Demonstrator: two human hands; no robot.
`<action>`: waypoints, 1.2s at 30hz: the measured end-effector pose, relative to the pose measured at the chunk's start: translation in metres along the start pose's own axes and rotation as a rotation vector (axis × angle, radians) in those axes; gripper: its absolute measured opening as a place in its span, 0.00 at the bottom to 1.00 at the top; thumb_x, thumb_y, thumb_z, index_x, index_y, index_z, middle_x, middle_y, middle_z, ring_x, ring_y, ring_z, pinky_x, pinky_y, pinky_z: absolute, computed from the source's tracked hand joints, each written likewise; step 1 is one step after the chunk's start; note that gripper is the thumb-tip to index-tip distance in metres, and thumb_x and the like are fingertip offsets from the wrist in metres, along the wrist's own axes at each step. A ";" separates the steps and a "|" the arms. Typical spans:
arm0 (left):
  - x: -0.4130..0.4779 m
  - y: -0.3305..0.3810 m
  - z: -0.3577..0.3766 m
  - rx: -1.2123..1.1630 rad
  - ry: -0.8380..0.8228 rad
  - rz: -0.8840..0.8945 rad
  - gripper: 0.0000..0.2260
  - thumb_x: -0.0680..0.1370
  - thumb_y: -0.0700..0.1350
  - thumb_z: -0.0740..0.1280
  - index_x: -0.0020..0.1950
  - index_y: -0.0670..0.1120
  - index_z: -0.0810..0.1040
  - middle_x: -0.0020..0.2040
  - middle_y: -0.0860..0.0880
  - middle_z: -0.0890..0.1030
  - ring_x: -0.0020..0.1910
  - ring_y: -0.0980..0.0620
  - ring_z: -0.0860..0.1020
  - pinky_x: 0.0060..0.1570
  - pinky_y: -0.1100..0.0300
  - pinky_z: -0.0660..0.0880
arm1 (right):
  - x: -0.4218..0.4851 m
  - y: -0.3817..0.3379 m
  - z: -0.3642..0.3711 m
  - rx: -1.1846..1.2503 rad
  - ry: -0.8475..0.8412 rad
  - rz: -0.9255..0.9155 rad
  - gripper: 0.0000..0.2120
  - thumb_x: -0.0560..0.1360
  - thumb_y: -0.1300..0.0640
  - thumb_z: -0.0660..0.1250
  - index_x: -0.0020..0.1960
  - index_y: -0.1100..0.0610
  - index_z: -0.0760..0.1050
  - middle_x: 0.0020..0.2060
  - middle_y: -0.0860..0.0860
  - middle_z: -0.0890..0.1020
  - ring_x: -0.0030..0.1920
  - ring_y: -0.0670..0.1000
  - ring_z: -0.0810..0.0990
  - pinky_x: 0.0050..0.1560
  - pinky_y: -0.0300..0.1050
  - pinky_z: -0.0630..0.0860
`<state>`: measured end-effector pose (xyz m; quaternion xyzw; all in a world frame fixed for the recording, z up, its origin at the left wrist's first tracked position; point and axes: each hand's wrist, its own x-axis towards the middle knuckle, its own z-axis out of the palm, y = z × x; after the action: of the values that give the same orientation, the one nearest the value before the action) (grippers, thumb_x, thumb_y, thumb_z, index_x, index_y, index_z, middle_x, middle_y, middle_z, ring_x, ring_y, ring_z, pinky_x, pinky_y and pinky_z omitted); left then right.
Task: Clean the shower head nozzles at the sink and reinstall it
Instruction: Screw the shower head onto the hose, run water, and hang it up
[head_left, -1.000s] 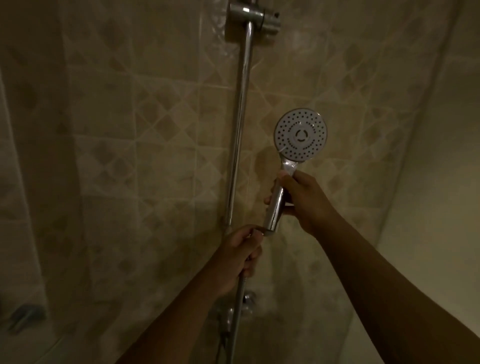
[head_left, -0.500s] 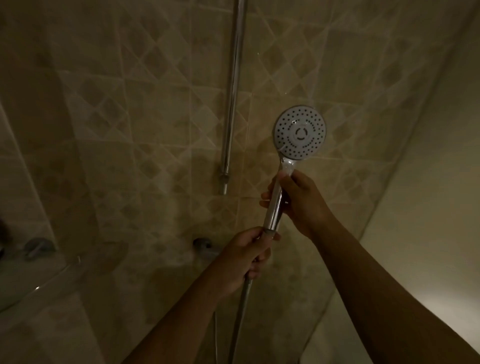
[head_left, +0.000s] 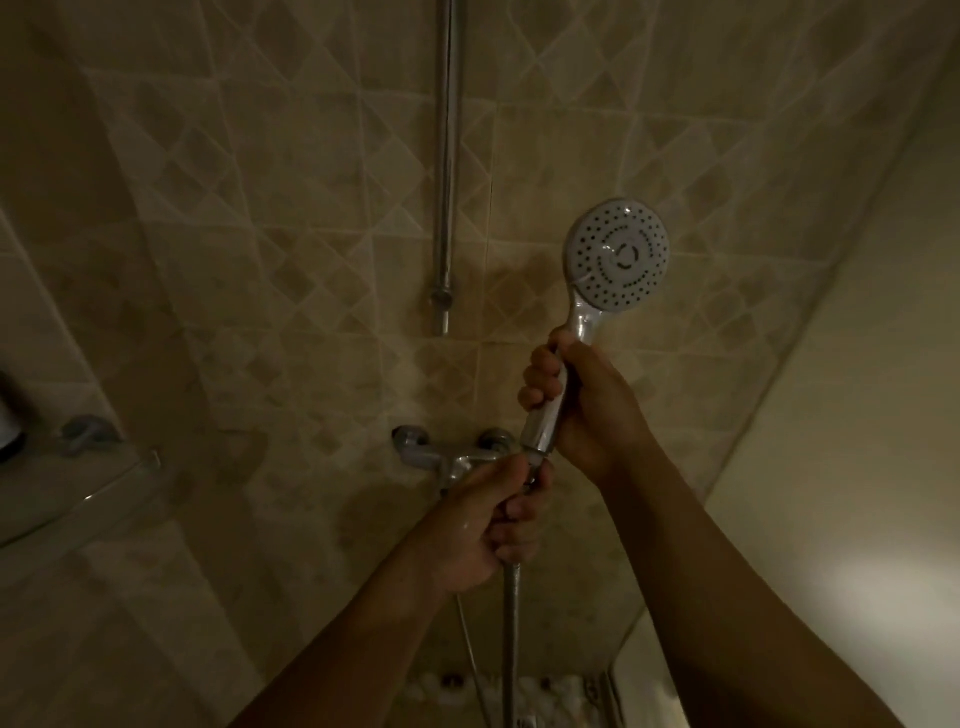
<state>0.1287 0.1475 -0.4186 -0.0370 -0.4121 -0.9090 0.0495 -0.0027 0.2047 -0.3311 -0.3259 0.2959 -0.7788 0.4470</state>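
Note:
A white round shower head (head_left: 617, 254) with dark nozzle holes faces me, held upright in a dim tiled shower. My right hand (head_left: 587, 408) is wrapped around its chrome handle. Just below, my left hand (head_left: 491, 519) grips the top end of the metal hose (head_left: 511, 639) where it meets the bottom of the handle. The hose hangs straight down from there. The joint itself is partly hidden by my fingers.
A chrome slide rail (head_left: 447, 156) runs down the tiled wall, ending above the mixer tap (head_left: 447, 452), which sits just behind my left hand. A glass shelf (head_left: 78, 493) juts out at the left. A plain wall closes the right side.
The view has tilted downward, so the rail's top bracket left the frame and the mixer tap came into sight. Both hands keep their grips, and the head now leans slightly right.

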 end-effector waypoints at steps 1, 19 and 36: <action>0.001 0.002 0.001 0.002 0.004 0.002 0.14 0.74 0.54 0.72 0.50 0.45 0.77 0.31 0.53 0.67 0.22 0.60 0.63 0.22 0.65 0.62 | 0.001 0.001 -0.001 0.036 -0.003 -0.004 0.07 0.81 0.59 0.56 0.44 0.55 0.67 0.31 0.49 0.71 0.28 0.45 0.69 0.31 0.40 0.72; 0.005 -0.034 0.003 0.877 0.686 0.302 0.08 0.83 0.48 0.60 0.58 0.56 0.77 0.37 0.50 0.77 0.43 0.48 0.79 0.35 0.63 0.71 | -0.006 0.042 -0.008 -0.532 0.496 -0.179 0.03 0.79 0.59 0.63 0.51 0.58 0.70 0.27 0.49 0.75 0.26 0.47 0.74 0.28 0.41 0.75; -0.010 -0.009 -0.003 0.579 0.397 0.114 0.08 0.79 0.54 0.62 0.41 0.58 0.75 0.28 0.58 0.68 0.23 0.61 0.64 0.23 0.66 0.62 | 0.002 0.033 0.003 -0.117 0.211 0.028 0.16 0.80 0.58 0.61 0.34 0.53 0.68 0.23 0.48 0.67 0.21 0.45 0.67 0.23 0.39 0.69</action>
<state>0.1378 0.1514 -0.4284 0.1331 -0.6324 -0.7397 0.1877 0.0157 0.1886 -0.3530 -0.2634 0.3908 -0.7839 0.4042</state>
